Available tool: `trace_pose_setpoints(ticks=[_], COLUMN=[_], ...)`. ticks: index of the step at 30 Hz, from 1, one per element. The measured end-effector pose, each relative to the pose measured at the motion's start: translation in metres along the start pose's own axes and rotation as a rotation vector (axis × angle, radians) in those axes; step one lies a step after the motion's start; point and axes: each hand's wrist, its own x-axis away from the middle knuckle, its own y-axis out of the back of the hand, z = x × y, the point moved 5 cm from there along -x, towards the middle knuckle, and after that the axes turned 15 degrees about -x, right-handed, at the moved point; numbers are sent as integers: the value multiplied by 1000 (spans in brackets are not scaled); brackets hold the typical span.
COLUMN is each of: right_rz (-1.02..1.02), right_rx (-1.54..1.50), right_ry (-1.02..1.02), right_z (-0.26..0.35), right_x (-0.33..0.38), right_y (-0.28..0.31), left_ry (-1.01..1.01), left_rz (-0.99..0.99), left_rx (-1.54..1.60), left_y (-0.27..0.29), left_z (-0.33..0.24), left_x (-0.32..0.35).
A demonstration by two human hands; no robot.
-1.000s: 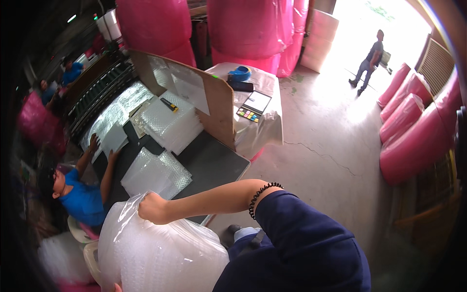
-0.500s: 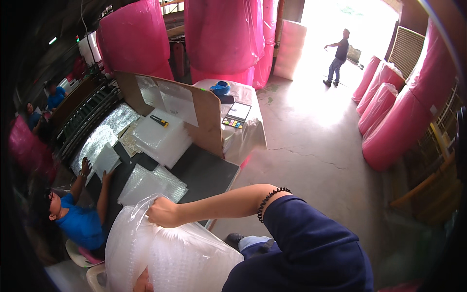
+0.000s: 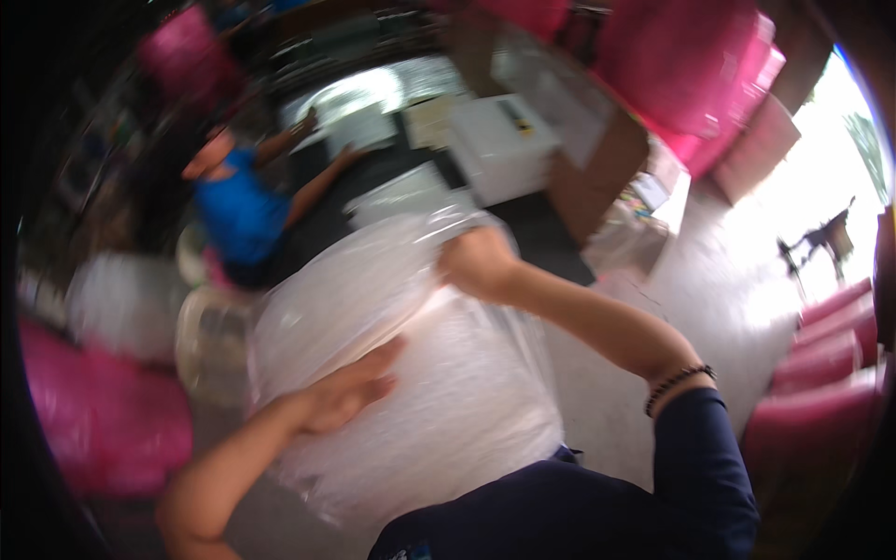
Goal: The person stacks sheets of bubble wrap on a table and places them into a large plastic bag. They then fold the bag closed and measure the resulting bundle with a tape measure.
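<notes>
the left hand (image 3: 347,397) lay flat on the side of a big clear plastic bag (image 3: 420,373), its fingers (image 3: 378,359) spread and pressing, not clenched. the right hand (image 3: 476,263) sat on the bag's far top edge, fingers curled and gripping the plastic there. the bag, filled with pale wrap, bulged between both hands, close against the person's dark blue sleeve (image 3: 700,467), with a beaded bracelet (image 3: 679,385) on the right wrist.

beyond the bag a dark counter (image 3: 551,219) carried a white box (image 3: 504,145) and flat clear sheets (image 3: 401,191). a brown cardboard screen (image 3: 597,177) stood at its right edge. a person in a blue shirt (image 3: 241,210) leaned at the counter's left side. pink rolls (image 3: 672,56) stood behind, more pink bundles (image 3: 821,355) lay at the right and a pink heap (image 3: 103,411) at lower left. the floor (image 3: 709,280) was pale concrete; a distant person (image 3: 821,238) stood in the bright doorway. the whole view was blurred.
</notes>
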Motion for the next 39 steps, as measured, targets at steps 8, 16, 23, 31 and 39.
trace_pose_setpoints(ticks=[8,16,23,31,39], right_rz=[49,27,196,642,786], right_rx=[131,52,-163,-189,-186], right_ry=[161,131,177,565,512], right_z=[46,35,44,198,184], right_x=[6,4,12,32,26], right_y=[16,29,69,33,5], left_ry=[218,466,597,134,435], left_rz=[-24,-235,-333,-599,-727], left_rx=[-281,-18,-443,149,-282], left_y=[-1,-3,9,4,-6], left_z=[-30,-30,-83,-40,-9], left_x=[-3,-11,74,99,127])
